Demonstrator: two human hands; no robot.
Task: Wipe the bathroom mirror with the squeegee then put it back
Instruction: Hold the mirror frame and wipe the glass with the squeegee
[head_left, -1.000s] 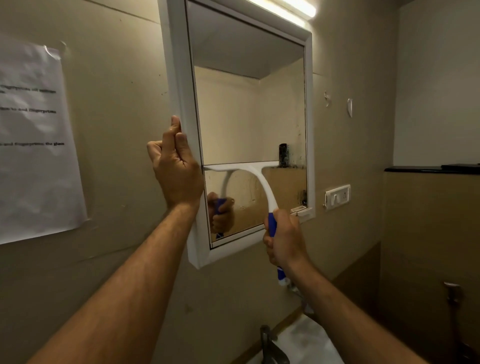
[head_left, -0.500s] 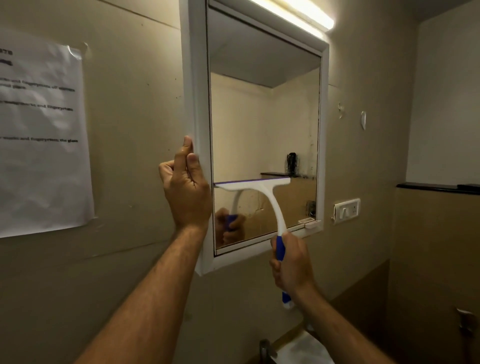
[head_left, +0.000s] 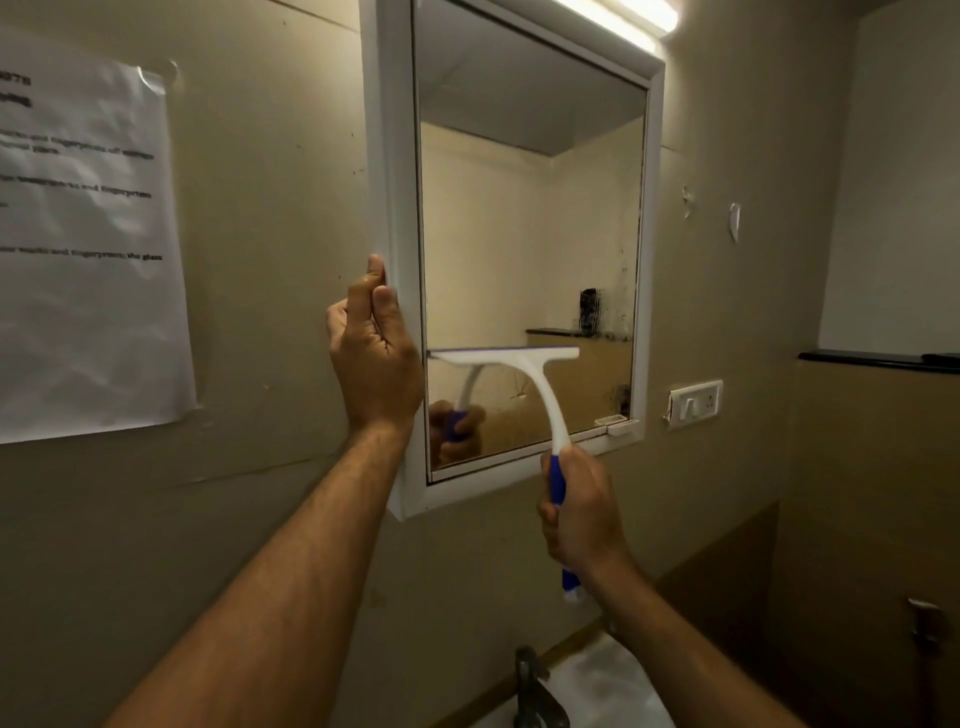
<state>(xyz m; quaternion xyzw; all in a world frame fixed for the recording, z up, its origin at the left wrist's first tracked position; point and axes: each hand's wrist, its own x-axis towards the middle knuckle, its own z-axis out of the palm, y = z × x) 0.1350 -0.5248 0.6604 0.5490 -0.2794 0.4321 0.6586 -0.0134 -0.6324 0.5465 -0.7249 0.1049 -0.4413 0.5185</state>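
A white-framed bathroom mirror (head_left: 524, 223) hangs on the beige wall. My right hand (head_left: 582, 514) grips the blue handle of a white squeegee (head_left: 530, 374). Its blade lies flat across the lower left part of the glass, roughly level, and its reflection shows just below it. My left hand (head_left: 374, 358) holds the left edge of the mirror frame (head_left: 387, 156), with the fingers curled around the side and the thumb on the front.
A printed paper sheet (head_left: 85, 249) is taped to the wall on the left. A white switch plate (head_left: 695, 402) sits right of the mirror, a dark ledge (head_left: 878, 359) further right. Below are a tap (head_left: 535, 691) and white basin (head_left: 608, 691). A light bar (head_left: 623, 15) glows above.
The squeegee blade has stayed low on the left part of the glass, about level with my left hand's wrist side. The camera view has shifted, so the mirror sits further right in frame.
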